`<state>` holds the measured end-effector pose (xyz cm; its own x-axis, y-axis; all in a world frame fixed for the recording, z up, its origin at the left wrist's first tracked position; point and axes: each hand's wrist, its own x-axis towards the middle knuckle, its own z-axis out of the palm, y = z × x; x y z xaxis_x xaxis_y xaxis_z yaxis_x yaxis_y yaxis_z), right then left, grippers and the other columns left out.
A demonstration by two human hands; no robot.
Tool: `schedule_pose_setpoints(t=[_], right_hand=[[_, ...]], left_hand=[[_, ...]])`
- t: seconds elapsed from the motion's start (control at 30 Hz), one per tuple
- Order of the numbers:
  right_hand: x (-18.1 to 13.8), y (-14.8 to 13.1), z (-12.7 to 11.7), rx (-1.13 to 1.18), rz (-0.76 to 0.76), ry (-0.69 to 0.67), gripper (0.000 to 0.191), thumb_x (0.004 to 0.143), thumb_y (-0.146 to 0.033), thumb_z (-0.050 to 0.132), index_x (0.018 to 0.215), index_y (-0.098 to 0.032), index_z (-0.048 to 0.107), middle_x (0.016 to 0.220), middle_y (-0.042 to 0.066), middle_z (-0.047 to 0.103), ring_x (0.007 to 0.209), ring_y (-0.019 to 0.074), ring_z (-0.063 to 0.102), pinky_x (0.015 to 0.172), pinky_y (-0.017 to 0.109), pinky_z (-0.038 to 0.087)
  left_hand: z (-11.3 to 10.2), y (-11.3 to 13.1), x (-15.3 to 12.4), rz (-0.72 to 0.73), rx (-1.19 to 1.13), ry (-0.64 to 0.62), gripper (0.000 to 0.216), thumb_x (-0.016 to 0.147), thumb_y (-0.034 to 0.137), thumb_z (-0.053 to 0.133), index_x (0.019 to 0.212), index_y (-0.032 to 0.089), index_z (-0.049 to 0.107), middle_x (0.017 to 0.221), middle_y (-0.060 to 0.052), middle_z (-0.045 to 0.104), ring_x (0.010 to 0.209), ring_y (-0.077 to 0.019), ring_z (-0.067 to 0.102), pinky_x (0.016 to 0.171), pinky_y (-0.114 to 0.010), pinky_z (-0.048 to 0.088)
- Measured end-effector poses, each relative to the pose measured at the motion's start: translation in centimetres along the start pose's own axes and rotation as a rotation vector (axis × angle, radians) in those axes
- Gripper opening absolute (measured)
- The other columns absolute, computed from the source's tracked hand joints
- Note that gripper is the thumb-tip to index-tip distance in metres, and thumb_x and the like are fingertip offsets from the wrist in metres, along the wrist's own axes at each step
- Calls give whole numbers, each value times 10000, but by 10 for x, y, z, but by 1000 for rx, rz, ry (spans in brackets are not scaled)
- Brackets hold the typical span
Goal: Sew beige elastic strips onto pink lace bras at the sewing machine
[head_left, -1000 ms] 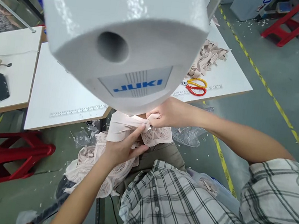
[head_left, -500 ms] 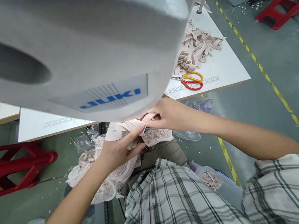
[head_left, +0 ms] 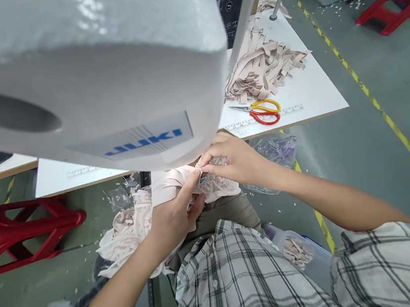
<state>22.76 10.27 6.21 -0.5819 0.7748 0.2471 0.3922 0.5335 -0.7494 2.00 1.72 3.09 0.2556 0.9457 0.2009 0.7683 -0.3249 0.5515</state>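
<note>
Under the rounded white machine head marked JUKI (head_left: pixel 123 88), just past the near edge of the white surface with printed rulers (head_left: pixel 319 100), both hands meet on a pale pink garment of smooth cloth and lace (head_left: pixel 165 188). It lies above the person's lap, its smooth part on the left and a lacy part on the right. The right hand (head_left: pixel 232 159) pinches a small bit of it between thumb and forefinger. The left hand (head_left: pixel 175 214) grips from below and to the left, one digit laid along the cloth almost to the right fingertips; its other fingers are mostly hidden, so their exact hold cannot be told.

Handling this well seems to call for a light, close pinch: such cloth looks soft enough to stretch or pucker if the hands pull apart. The left hand does best to steady and flatten the folds while the right makes the small adjustments. Whatever works beneath the head is out of sight, so fingertips near it deserve care. The loose heap of pale pink lace pieces (head_left: pixel 130 229) hangs close below the left wrist and could snag or get caught up. The scissors with yellow and red handles (head_left: pixel 266 112) lie well clear, beside the heap of beige fabric strips (head_left: pixel 267 69).
</note>
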Motion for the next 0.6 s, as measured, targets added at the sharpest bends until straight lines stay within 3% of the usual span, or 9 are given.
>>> schedule_pose_setpoints(t=[0.1,0.2,0.27,0.43,0.53,0.6], right_hand=[[-11,8,9,-84,-135,99,148,937,-262,597,965,-203,729,1008,63,721,987,174,630,919,349,484],[-21,17,20,-215,-340,172,225,961,-216,506,1096,-216,686,1104,75,719,1072,175,625,972,369,487],[-23,22,23,-299,-390,172,268,952,-175,477,1112,-251,678,1112,53,722,1109,177,617,1000,386,475],[-13,20,19,-371,-368,153,214,948,-174,506,958,-276,694,1021,9,733,1088,185,595,1014,397,421],[-13,12,18,-328,-303,183,215,935,-161,505,884,-248,694,984,27,707,1025,191,585,959,391,423],[-17,9,22,-176,-162,194,196,930,-187,500,936,-235,690,962,42,668,932,178,584,883,363,452]], left_hand=[[2,6,-1,-50,-31,39,476,861,383,664,1322,265,658,838,-74,735,702,-205,644,601,-238,497],[-2,4,-1,-39,4,-9,465,886,371,617,1334,251,648,752,-55,709,604,-166,602,568,-215,455],[-9,-3,0,17,52,-48,462,909,365,576,1351,241,631,675,-26,680,480,-122,517,496,-198,390],[-28,-20,10,221,96,-187,406,934,361,536,1306,256,660,585,23,632,361,-82,354,429,-207,293],[-31,-19,15,288,187,-149,399,941,296,518,1316,265,648,619,16,667,390,-98,408,426,-224,265],[-30,-14,16,263,223,-129,400,938,291,517,1316,263,644,667,5,700,399,-104,431,427,-230,270]])
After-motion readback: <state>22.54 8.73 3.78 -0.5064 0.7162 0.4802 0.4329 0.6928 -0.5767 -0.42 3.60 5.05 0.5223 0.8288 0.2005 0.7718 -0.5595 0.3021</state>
